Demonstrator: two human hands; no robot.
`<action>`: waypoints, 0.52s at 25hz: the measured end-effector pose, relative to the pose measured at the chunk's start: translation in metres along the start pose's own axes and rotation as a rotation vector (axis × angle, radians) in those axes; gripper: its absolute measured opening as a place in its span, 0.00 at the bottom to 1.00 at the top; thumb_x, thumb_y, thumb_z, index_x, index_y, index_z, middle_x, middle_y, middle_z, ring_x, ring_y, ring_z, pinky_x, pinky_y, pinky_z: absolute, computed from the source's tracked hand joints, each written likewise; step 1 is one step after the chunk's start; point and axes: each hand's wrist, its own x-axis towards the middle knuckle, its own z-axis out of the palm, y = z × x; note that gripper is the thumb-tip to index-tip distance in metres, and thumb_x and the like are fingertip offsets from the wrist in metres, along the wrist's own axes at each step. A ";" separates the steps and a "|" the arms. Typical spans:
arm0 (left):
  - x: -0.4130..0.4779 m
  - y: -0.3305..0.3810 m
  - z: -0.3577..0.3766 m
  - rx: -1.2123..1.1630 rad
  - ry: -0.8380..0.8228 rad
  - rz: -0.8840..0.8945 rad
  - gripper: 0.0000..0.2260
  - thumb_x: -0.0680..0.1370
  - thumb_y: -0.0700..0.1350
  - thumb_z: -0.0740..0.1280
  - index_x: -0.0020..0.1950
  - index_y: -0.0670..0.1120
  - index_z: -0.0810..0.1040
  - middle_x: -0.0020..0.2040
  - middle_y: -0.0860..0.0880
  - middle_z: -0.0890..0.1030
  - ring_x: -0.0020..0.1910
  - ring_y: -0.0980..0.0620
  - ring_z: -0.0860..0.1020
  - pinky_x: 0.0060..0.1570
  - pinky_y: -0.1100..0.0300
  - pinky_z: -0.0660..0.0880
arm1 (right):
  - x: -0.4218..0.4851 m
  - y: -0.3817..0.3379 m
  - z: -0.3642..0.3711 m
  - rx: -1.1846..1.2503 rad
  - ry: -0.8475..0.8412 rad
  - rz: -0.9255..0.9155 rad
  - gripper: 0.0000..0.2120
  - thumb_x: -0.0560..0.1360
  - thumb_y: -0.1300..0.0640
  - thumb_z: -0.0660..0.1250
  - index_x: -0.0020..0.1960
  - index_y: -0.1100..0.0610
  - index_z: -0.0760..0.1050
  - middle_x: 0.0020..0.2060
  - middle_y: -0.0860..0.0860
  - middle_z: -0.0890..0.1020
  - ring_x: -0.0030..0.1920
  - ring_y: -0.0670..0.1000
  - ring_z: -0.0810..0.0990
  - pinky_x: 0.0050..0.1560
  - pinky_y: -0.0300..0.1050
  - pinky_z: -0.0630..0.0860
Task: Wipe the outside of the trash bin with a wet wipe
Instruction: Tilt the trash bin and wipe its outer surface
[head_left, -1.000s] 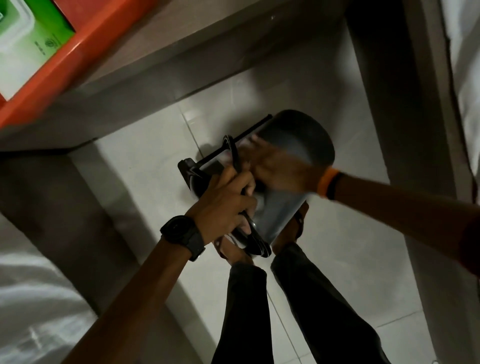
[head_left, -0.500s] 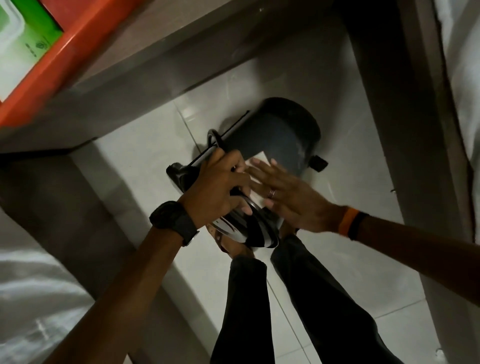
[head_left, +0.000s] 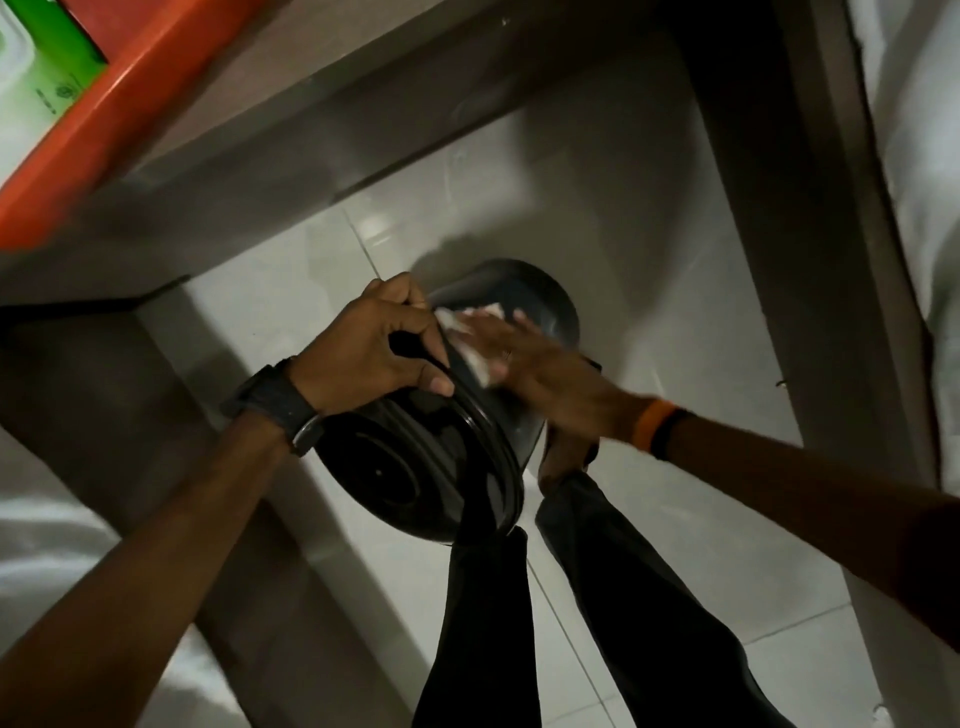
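Fingers (head_left: 488, 332) of the blurred right hand (head_left: 540, 369) lie spread flat, pressing the wet wipe (head_left: 470, 338) on the tilted trash bin (head_left: 524, 301); left hand (head_left: 374, 348) grips its rim, hiding part. Bin's base is hidden.

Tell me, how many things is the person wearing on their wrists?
3. A black watch sits on the left wrist. An orange band and a thin black band sit side by side on the right wrist. More could be hidden underneath.

Trash bin (head_left: 545, 306) tilted on floor (head_left: 649, 519) beneath both hands; wet wipe (head_left: 475, 343) under right hand (head_left: 524, 358), just right of left hand (head_left: 374, 348).
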 end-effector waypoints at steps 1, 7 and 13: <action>-0.003 -0.003 -0.001 0.008 -0.019 -0.003 0.11 0.62 0.42 0.81 0.41 0.43 0.85 0.45 0.50 0.71 0.51 0.51 0.69 0.55 0.61 0.67 | 0.011 0.016 -0.010 -0.018 0.019 0.172 0.23 0.87 0.54 0.47 0.82 0.48 0.51 0.83 0.45 0.52 0.83 0.45 0.47 0.83 0.47 0.39; -0.012 -0.021 -0.009 -0.041 0.037 -0.063 0.09 0.64 0.40 0.80 0.39 0.47 0.83 0.43 0.54 0.70 0.51 0.50 0.71 0.59 0.56 0.67 | 0.003 -0.023 0.030 0.004 0.082 0.080 0.25 0.86 0.52 0.48 0.82 0.52 0.54 0.83 0.50 0.54 0.84 0.52 0.48 0.82 0.44 0.39; -0.015 -0.026 -0.002 -0.025 0.042 -0.055 0.08 0.65 0.41 0.79 0.40 0.47 0.83 0.44 0.57 0.71 0.54 0.50 0.71 0.60 0.62 0.65 | 0.037 0.015 -0.006 -0.016 0.111 0.496 0.22 0.88 0.54 0.46 0.82 0.49 0.55 0.82 0.48 0.57 0.83 0.49 0.51 0.83 0.53 0.41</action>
